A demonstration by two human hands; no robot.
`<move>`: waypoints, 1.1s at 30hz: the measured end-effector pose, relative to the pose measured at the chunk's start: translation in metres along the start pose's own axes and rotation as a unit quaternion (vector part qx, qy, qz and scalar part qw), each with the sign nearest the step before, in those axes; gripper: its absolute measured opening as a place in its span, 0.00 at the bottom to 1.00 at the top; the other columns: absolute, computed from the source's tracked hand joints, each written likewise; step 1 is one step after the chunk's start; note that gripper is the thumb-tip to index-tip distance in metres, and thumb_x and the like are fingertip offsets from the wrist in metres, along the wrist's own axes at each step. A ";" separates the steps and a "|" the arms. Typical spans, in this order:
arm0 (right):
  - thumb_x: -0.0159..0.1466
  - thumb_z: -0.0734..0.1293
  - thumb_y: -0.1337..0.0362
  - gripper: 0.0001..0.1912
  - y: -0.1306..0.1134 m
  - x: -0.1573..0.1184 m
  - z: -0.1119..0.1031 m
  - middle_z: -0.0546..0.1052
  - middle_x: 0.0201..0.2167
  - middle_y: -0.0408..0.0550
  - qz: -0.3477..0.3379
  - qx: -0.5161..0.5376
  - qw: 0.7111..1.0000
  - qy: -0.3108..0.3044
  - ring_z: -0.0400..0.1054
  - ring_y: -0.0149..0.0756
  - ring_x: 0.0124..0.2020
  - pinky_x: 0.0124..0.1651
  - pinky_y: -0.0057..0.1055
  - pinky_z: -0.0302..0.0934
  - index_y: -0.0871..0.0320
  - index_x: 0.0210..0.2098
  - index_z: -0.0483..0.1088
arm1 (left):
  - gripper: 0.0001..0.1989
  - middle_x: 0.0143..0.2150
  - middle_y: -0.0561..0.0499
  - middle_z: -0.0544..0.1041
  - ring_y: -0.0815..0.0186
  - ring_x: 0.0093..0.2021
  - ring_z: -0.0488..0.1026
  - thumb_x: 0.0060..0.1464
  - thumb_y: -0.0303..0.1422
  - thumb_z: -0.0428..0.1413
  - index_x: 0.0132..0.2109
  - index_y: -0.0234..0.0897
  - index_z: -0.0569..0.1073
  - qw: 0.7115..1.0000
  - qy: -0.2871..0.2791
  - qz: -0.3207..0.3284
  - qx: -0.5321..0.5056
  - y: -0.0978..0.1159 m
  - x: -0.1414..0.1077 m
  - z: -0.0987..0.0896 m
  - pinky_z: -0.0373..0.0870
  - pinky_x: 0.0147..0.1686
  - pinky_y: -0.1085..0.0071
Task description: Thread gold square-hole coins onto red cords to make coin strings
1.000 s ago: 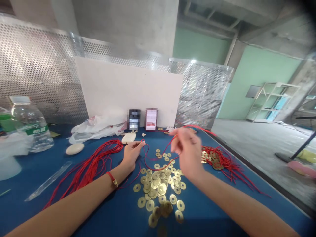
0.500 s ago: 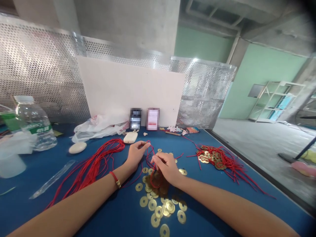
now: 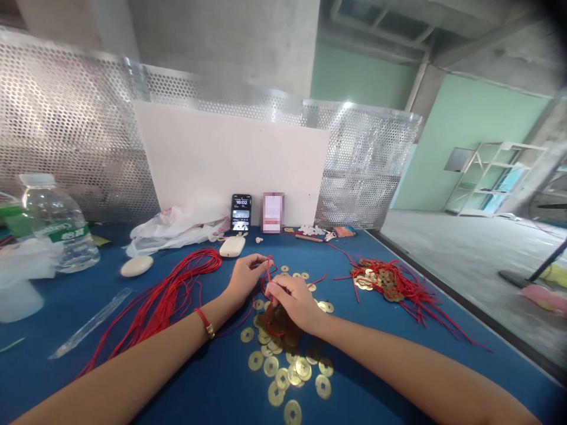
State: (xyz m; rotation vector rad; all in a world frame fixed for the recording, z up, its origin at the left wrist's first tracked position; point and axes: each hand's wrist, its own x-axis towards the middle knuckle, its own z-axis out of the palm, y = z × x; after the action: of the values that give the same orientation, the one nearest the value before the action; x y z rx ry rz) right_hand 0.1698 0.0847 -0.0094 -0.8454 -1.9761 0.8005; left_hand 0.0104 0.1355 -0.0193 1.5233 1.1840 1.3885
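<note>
Nearest: loose round brass-coloured coins with square centre holes (image 3: 302, 369), flat and overlapping on the blue tabletop (image 3: 199, 389), spreading from the near edge of view to under and beyond the right hand (image 3: 300, 301). Left wrist has a red cord bracelet with gold-coloured clasp (image 3: 209, 329).

Right fingers pinch a thin red cord (image 3: 269, 269) above the coins; its lower loop hangs over them. Left hand (image 3: 244, 278), just beside and slightly farther out, has its fingers closed on the cord's upper part. Hands close together; can't tell if they touch.

Left of the left hand: clear narrow plastic sleeve (image 3: 91, 323), then long bundle of loose red cords (image 3: 162, 298). Right of the right hand, well apart: heap of coins with red cords attached (image 3: 384, 281).

Farther: smooth white oval object (image 3: 137, 266), white rounded case (image 3: 233, 247), clear green-labelled bottle (image 3: 62, 227), crumpled white plastic bag (image 3: 177, 230). Behind: black phone reading 16:02 (image 3: 241, 212) and blurred pink-edged phone (image 3: 273, 213), both upright before a white board (image 3: 234, 159). Perforated metal sheeting (image 3: 367, 159) beyond.
</note>
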 end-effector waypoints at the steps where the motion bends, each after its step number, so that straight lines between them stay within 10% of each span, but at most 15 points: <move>1: 0.67 0.58 0.61 0.16 0.001 0.001 0.000 0.70 0.19 0.40 0.007 0.004 1.000 -0.003 0.65 0.28 0.25 0.33 0.24 0.54 0.58 0.26 0.69 | 0.19 0.32 0.44 0.80 0.60 0.34 0.74 0.42 0.46 0.62 0.32 0.32 0.77 1.000 -0.001 0.000 0.002 0.000 0.000 0.000 0.68 0.36 0.67; 18: 0.58 0.65 0.58 0.10 0.016 0.013 -0.002 0.74 0.23 0.44 0.140 0.139 0.968 0.158 0.66 0.33 0.27 0.30 0.28 0.58 0.58 0.33 0.73 | 0.11 0.26 0.51 0.76 0.68 0.25 0.67 0.49 0.39 0.58 0.31 0.35 0.76 0.987 -0.018 0.112 0.110 0.013 -0.012 0.006 0.61 0.27 0.73; 33: 0.52 0.66 0.58 0.09 0.015 0.015 -0.004 0.66 0.23 0.39 0.175 0.212 0.951 0.143 0.57 0.28 0.23 0.23 0.24 0.53 0.57 0.28 0.67 | 0.09 0.36 0.48 0.77 0.63 0.36 0.72 0.58 0.36 0.52 0.36 0.38 0.75 0.938 -0.107 0.214 0.252 0.014 -0.021 0.004 0.63 0.38 0.71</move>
State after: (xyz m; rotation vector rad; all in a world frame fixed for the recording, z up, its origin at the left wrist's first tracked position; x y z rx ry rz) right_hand 0.1703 0.1057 -0.0127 -0.9958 -1.3465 1.1815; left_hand 0.0169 0.1121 -0.0130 2.3450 1.1685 1.1818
